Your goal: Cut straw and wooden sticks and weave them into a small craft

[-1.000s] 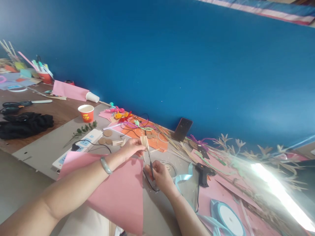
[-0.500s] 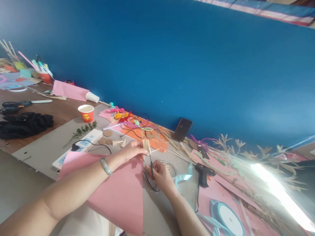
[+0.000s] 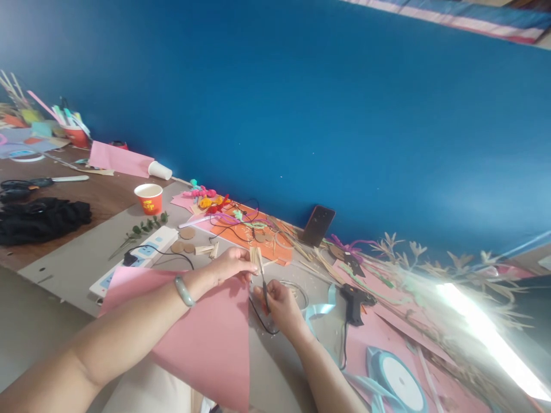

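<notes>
My left hand (image 3: 235,265), with a pale green bangle on its wrist, pinches a small bundle of straw-coloured strips (image 3: 255,258) that stand upright from the fingertips. Dark-handled scissors (image 3: 264,289) are gripped in my right hand (image 3: 279,304), their blades pointing up and lying against the strips. Whether the blades are fully closed I cannot make out. Beneath my left forearm lies a large pink sheet (image 3: 206,338). A black cable runs under my right hand. Short cut pieces of the same pale strips (image 3: 206,250) rest to the left, beside round brown discs (image 3: 187,233).
A white power strip (image 3: 159,241) and a red paper cup (image 3: 148,199) stand at left. Along the blue wall lean a phone (image 3: 318,225) and scattered craft bits on orange paper (image 3: 275,249). At right are a glue gun (image 3: 355,304), a ribbon spool (image 3: 398,378) and dried stems (image 3: 465,264).
Almost nothing differs. The view has shifted very slightly; both hands keep the strips and the scissors in the same place.
</notes>
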Demonstrator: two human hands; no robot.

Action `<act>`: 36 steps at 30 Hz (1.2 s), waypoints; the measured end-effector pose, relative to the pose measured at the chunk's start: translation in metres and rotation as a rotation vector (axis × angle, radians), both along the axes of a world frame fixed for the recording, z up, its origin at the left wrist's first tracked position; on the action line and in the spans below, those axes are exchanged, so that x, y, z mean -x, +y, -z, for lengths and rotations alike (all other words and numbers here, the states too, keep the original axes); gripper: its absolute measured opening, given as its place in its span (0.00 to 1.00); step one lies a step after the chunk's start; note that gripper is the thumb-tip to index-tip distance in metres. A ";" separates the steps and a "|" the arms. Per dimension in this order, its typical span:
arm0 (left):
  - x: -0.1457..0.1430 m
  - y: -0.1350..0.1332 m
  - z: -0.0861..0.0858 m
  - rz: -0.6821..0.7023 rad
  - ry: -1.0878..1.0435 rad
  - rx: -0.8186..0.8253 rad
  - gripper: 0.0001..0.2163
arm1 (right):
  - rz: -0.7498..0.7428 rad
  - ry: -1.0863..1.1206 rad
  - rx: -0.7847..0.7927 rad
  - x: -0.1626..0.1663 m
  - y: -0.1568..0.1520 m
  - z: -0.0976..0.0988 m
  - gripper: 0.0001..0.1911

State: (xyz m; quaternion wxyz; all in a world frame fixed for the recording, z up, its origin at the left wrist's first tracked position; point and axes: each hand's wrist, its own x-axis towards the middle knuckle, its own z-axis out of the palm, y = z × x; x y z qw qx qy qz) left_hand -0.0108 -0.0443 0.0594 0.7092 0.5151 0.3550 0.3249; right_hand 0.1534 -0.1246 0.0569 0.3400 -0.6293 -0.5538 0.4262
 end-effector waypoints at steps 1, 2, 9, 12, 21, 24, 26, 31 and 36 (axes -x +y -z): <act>0.000 0.000 0.001 0.006 -0.001 0.001 0.07 | -0.004 0.006 0.005 0.000 0.000 -0.001 0.21; -0.001 0.000 0.002 0.007 -0.001 0.004 0.07 | -0.009 0.013 0.009 0.000 0.000 -0.001 0.21; -0.001 0.001 0.003 0.009 0.035 -0.005 0.07 | -0.025 -0.001 0.021 -0.001 0.000 0.001 0.20; 0.001 0.001 0.001 0.009 0.058 -0.013 0.08 | -0.023 -0.030 0.030 -0.002 0.000 0.000 0.20; 0.002 0.002 0.002 0.065 0.041 0.007 0.09 | -0.014 -0.073 0.002 -0.005 0.001 0.004 0.20; 0.002 0.001 0.001 0.030 0.015 0.026 0.08 | 0.002 -0.054 -0.009 -0.005 0.002 0.003 0.20; 0.002 0.002 0.001 -0.020 -0.009 0.035 0.08 | 0.007 -0.050 -0.020 -0.006 0.003 0.003 0.20; 0.003 0.009 0.004 -0.183 -0.058 0.013 0.09 | -0.012 -0.104 -0.039 -0.007 0.002 0.001 0.20; 0.004 0.012 0.004 -0.252 -0.104 -0.030 0.09 | -0.009 -0.186 -0.040 -0.005 -0.001 -0.004 0.20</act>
